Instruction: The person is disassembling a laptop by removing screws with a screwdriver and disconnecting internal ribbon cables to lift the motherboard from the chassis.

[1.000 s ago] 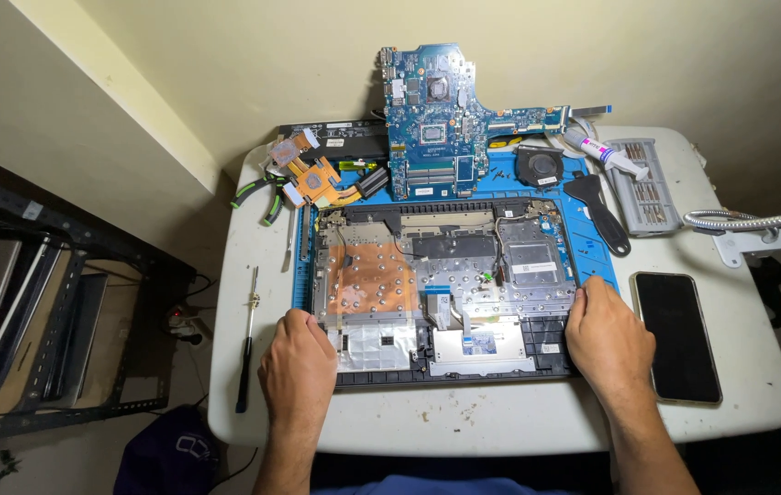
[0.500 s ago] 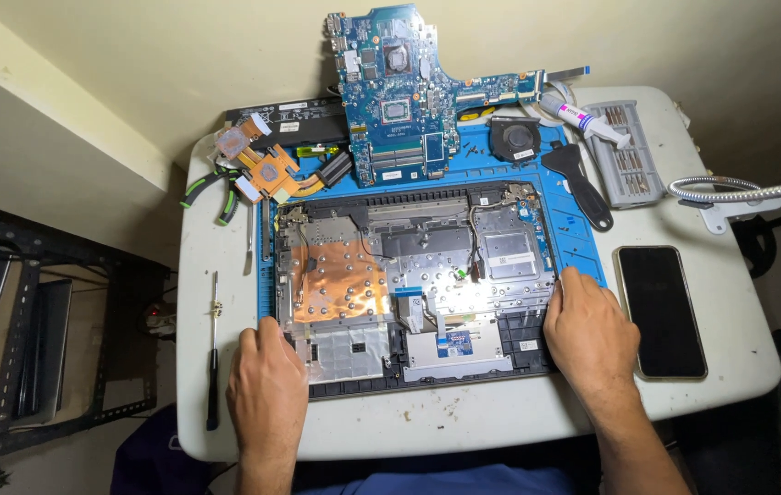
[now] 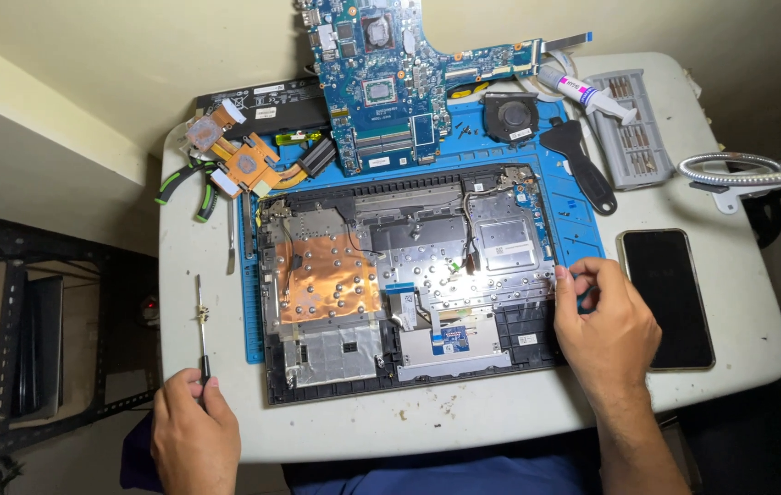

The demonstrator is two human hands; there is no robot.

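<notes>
I see the left hand (image 3: 194,438) at 7 o'clock on the worktop (image 3: 464,417), its fingers pinching the handle of a thin screwdriver (image 3: 201,330); the wrist is cut off by the frame. The right hand (image 3: 603,321) sits at the 3 o'clock edge of the opened laptop chassis (image 3: 409,284), fingers curled together. Whatever they grip is hidden.

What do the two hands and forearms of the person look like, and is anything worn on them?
Both hands are bare: the left hand and the right hand show no gloves, and I see no rings. The forearms are uncovered as far as the picture shows, with no sleeves, watch or wristband visible. The fingernails look short. A strip of blue clothing shows at the bottom edge.
</notes>
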